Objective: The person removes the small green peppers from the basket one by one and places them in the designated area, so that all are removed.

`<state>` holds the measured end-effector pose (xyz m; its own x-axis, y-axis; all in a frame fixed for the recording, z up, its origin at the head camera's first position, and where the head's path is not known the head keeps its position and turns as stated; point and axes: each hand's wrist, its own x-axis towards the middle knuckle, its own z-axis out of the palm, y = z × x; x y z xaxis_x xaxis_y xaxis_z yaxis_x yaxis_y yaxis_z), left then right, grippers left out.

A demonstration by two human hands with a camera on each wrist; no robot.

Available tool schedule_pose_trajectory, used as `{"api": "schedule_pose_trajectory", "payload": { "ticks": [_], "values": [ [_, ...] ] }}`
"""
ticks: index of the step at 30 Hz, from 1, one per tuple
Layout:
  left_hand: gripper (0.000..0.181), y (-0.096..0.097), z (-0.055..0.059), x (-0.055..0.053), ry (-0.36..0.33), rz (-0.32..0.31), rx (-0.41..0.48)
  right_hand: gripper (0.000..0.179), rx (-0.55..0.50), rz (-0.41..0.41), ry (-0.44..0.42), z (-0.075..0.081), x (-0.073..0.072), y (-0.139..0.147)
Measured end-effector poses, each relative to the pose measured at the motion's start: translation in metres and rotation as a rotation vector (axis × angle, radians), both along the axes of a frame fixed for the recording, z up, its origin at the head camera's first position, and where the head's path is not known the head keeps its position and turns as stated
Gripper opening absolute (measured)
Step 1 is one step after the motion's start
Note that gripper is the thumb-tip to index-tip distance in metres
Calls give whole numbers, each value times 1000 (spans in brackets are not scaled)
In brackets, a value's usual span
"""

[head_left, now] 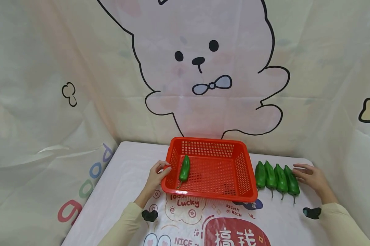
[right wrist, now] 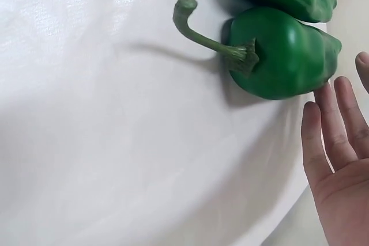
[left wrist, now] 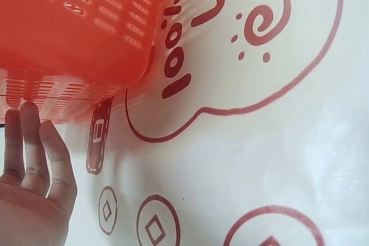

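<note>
A red plastic basket [head_left: 209, 199] with slotted walls stands on the table. One green pepper [head_left: 185, 169] lies inside it near the left wall. My left hand [head_left: 158, 174] holds the basket's left rim with thumb and index finger; in the left wrist view the other fingers [left wrist: 31, 148] extend against the outer wall. Several more green peppers lie in a row right of the basket, stems toward me. My right hand [head_left: 309, 177] is at the rightmost pepper [head_left: 292, 181], its fingers extended. In the right wrist view, fingertips reach the side of that pepper [right wrist: 277, 56].
A white tablecloth [head_left: 126, 164] printed with red lettering and drawings covers the table. Behind it hangs a cloth backdrop [head_left: 200, 112] with a cartoon animal. More cloth walls [head_left: 49, 136] enclose the left and right sides.
</note>
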<state>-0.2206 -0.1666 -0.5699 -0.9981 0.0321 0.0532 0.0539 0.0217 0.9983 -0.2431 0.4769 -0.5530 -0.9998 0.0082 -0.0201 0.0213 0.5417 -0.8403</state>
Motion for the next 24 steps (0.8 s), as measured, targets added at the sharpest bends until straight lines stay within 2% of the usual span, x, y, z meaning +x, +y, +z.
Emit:
{"api": "schedule_pose_trajectory", "payload": {
  "ticks": [6, 14, 18, 24],
  "values": [
    [25, 0, 0, 1, 6, -3, -1, 37, -45, 29, 87, 6, 8, 3],
    [24, 0, 4, 0, -20, 4, 19, 38, -16, 18, 147, 17, 17, -5],
    [23, 0, 4, 2, -16, -8, 15, 35, -22, 45, 157, 20, 22, -13],
    [26, 1, 4, 4, 12, -21, -18, 46, 17, 51, 143, 22, 34, -34]
  ]
}}
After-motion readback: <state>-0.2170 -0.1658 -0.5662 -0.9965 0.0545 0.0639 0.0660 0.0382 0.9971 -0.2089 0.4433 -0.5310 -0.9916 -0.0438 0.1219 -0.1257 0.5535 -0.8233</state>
